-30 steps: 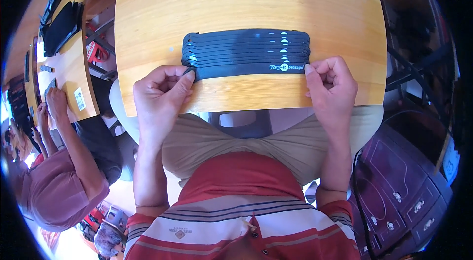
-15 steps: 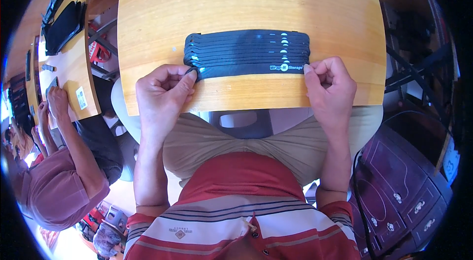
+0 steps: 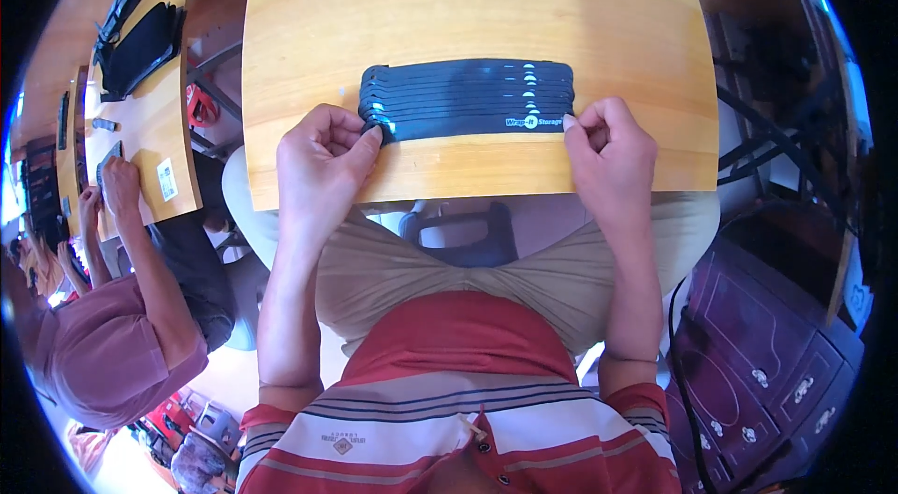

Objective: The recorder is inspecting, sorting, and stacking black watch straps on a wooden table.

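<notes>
Left hand (image 3: 323, 157) pinches the lower-left end and right hand (image 3: 613, 152) the lower-right end of the black strap stack (image 3: 449, 99), upper-centre frame on the tabletop (image 3: 449, 17); light, level tension should best avoid skewing layers.

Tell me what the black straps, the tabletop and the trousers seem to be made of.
Black straps: probably synthetic webbing, matte with slight sheen; their left ends curl softly.
Tabletop: wood or wood-look laminate, semi-glossy; grain lines and a bright reflection show.
Trousers: matte cloth, perhaps cotton; soft creases spread across the lap.
</notes>
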Demonstrator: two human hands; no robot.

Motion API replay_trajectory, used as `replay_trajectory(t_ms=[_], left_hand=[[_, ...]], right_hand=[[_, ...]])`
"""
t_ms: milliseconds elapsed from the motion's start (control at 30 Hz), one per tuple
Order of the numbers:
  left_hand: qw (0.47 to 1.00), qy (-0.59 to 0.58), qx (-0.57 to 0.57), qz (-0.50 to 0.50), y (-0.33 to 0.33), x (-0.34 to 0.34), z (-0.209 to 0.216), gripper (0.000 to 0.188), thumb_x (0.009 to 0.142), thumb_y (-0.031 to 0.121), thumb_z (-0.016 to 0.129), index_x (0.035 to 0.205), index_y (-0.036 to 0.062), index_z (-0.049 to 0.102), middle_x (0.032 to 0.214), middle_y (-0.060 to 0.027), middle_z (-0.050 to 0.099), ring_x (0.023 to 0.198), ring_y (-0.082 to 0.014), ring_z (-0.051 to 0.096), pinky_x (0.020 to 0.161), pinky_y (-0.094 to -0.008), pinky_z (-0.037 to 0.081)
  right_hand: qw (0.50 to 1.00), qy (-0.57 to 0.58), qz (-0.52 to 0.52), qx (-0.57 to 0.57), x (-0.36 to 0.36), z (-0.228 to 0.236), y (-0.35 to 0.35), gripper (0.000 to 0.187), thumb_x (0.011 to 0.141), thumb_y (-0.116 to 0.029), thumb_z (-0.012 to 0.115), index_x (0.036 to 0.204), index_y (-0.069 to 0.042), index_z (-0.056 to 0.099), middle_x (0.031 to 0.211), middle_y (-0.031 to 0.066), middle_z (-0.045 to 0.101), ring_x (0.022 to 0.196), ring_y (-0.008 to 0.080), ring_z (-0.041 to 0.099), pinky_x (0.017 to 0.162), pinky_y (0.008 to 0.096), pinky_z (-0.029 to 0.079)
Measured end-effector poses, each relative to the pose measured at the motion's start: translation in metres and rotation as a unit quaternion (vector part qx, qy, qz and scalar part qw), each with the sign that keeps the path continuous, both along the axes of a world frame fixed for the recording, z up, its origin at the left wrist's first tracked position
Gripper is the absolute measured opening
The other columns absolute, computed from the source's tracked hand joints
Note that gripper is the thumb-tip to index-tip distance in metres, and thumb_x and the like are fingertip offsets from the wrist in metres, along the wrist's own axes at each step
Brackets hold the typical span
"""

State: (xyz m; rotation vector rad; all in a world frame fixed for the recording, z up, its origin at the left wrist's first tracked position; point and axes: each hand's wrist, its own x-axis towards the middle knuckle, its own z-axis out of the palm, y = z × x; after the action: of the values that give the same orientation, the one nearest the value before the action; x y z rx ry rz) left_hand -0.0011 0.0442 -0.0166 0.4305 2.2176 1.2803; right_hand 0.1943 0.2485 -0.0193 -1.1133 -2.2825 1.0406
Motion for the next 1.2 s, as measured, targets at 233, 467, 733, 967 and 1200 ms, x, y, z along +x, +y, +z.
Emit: replay_trajectory(t_ms=[233,467,733,967,1200], left_hand=[[0.913,0.387,-0.103,-0.079,-0.006,0.013,0.016,0.027,0.078,0.009,0.081,0.101,0.0029,0.067,0.094,-0.0098,0.063,0.080,-0.0236,0.063,0.069,-0.0355,0.053],[0.798,0.498,-0.073,-0.332,0.009,0.042,0.003,0.054,0.092,0.033,0.066,0.137,0.0046,0.057,0.153,-0.0112,0.044,0.143,-0.0328,0.038,0.118,-0.0480,0.029],[0.775,0.489,-0.138,-0.376,-0.011,0.027,0.000,0.071,0.095,0.051,0.056,0.149,0.0058,0.043,0.158,-0.0111,0.038,0.149,-0.0257,0.030,0.122,-0.0475,0.019],[0.800,0.475,-0.170,-0.324,-0.047,0.013,-0.009,0.071,0.099,0.047,0.053,0.153,0.0041,0.036,0.159,-0.0158,0.035,0.150,-0.0272,0.029,0.123,-0.0478,0.017],[0.876,0.422,-0.089,-0.214,-0.044,0.018,-0.013,0.059,0.099,0.037,0.058,0.144,0.0012,0.047,0.151,-0.0187,0.045,0.144,-0.0317,0.038,0.121,-0.0490,0.024]], right_hand=[[1.000,-0.008,0.012,0.009,0.000,0.001,0.000,0.014,0.085,-0.006,0.068,0.082,-0.002,0.055,0.073,0.0126,0.061,0.063,0.0284,0.061,0.061,0.0404,0.049],[0.907,-0.011,0.180,0.381,-0.010,0.004,-0.039,0.032,0.083,-0.014,0.068,0.113,-0.005,0.067,0.126,0.0109,0.064,0.123,0.0295,0.058,0.104,0.0464,0.047],[0.916,-0.135,0.220,0.307,0.015,-0.012,-0.041,0.062,0.092,-0.044,0.062,0.141,-0.005,0.054,0.153,0.0074,0.046,0.146,0.0250,0.035,0.121,0.0461,0.024],[0.928,-0.105,0.157,0.322,0.031,-0.014,-0.026,0.053,0.091,-0.038,0.066,0.129,-0.002,0.062,0.144,0.0129,0.054,0.138,0.0300,0.044,0.116,0.0471,0.031],[0.937,-0.017,0.188,0.295,-0.018,0.014,-0.016,0.047,0.085,-0.034,0.074,0.117,0.000,0.067,0.132,0.0161,0.061,0.129,0.0339,0.050,0.109,0.0454,0.040]])
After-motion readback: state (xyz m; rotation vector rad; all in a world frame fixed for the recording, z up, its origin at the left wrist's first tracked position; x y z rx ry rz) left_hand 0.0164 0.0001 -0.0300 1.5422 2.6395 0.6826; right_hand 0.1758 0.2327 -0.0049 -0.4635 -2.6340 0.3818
